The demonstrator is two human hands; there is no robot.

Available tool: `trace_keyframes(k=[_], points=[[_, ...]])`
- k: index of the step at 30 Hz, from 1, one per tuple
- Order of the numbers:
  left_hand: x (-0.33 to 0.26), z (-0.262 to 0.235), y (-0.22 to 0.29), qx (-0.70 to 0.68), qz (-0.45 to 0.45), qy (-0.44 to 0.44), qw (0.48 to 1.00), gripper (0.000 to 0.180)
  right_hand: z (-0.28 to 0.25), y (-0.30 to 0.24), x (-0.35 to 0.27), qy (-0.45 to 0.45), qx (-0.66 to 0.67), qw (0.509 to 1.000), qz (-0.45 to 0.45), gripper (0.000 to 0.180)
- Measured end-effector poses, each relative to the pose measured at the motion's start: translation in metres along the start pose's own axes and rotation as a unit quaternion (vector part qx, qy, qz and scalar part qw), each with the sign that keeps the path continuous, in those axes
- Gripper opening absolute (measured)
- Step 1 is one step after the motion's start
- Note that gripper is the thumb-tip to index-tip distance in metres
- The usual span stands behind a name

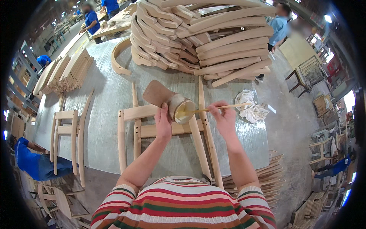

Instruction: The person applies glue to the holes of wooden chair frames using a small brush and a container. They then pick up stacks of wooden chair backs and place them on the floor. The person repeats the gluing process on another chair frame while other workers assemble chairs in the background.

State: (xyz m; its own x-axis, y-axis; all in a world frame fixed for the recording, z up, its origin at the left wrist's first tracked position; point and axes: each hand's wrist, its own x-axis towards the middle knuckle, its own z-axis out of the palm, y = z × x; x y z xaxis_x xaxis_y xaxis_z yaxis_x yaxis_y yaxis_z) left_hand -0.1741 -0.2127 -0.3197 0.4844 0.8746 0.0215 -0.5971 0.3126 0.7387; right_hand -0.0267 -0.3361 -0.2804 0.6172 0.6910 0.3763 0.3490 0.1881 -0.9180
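My left hand [164,124] grips a round pot [177,100], tilted so that its mouth faces me. Pale yellowish glue-like stuff coats its inside. A flat brown piece [157,94] sticks out from the pot's far left side. Between the fingers of my right hand [225,117] is a thin brush [239,105], its tip inside the pot. Beneath both hands a wooden chair frame [139,112] lies on the table, with round holes near its joints. The pot hides part of the frame's rail.
Curved wooden parts [232,49] are heaped at the table's far side. A crumpled white cloth [251,107] lies right of my right hand. Another chair frame [66,129] and stacked slats [74,70] are on the left. People in blue work around the metal-topped table [101,126].
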Motion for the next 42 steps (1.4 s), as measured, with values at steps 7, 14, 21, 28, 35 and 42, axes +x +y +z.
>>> trace_keyframes(k=[7,14,21,28,35,42], points=[[-0.011,0.017,0.001,0.004,-0.021,-0.010,1.000,0.032,-0.008,0.025,-0.006,0.034,0.233,0.960,0.151,0.010],[-0.009,0.005,-0.018,-0.007,-0.137,0.033,0.990,0.031,-0.026,0.038,-0.017,0.037,0.375,0.908,0.186,0.002],[-0.003,-0.005,-0.047,0.005,-0.189,0.050,0.981,0.033,-0.024,0.062,-0.025,0.095,0.346,0.902,0.239,0.005],[0.001,-0.002,-0.048,0.040,-0.118,0.036,0.992,0.027,-0.017,0.057,-0.029,0.105,0.121,0.975,0.152,0.013],[0.008,-0.013,-0.055,0.004,-0.061,0.008,0.998,0.022,-0.014,0.040,-0.027,0.081,0.042,0.991,0.097,0.014],[0.004,-0.002,-0.047,0.009,-0.099,0.024,0.995,0.023,-0.011,0.067,-0.031,0.104,0.277,0.922,0.251,0.010]])
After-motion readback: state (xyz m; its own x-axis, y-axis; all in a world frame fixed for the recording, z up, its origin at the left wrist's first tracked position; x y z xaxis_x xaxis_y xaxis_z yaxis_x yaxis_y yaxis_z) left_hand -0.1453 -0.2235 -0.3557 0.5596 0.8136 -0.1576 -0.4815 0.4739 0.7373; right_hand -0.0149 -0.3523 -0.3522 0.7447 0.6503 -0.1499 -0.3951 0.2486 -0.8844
